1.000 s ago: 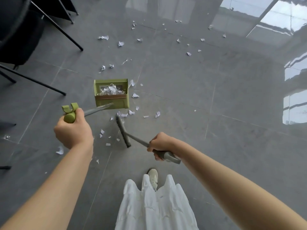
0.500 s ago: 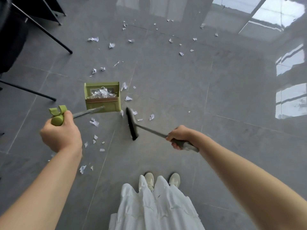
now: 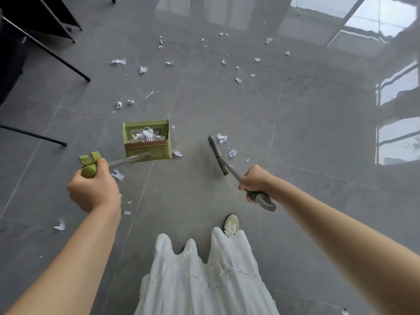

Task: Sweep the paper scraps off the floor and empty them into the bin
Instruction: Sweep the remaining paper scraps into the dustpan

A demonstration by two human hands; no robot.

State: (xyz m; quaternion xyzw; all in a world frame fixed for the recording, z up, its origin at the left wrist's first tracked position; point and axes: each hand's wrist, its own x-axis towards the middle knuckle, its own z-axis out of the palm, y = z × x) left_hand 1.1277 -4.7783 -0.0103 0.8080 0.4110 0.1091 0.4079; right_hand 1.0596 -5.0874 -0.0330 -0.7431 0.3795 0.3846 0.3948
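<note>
The floor [image 3: 295, 137] is glossy grey tile with thin pale joints, and it mirrors bright window panes along the right edge and the upper right of the frame. Black metal chair legs [image 3: 56, 56] slant across the upper left corner. At the bottom centre hangs a white pleated skirt [image 3: 204, 273], with one pale shoe [image 3: 231, 225] showing just past its hem.

White paper scraps [image 3: 143, 69] lie scattered over the upper middle of the frame, with a few more in the lower left near the left forearm. Two scraps sit just right of the brush head, and one lies beside the lower right corner of the dustpan.

The left hand [image 3: 94, 189], at centre left, has its fingers curled round the green end of the dustpan's long handle. The green dustpan [image 3: 147, 140] stands on the floor up and to the right of that hand, near the middle of the frame, with crumpled white paper inside it.

The right hand [image 3: 255, 181], at centre right, grips the grey handle of the broom [image 3: 218, 155]. The broom's dark head reaches up and to the left from the hand and is well apart from the dustpan, with bare tile between them.
</note>
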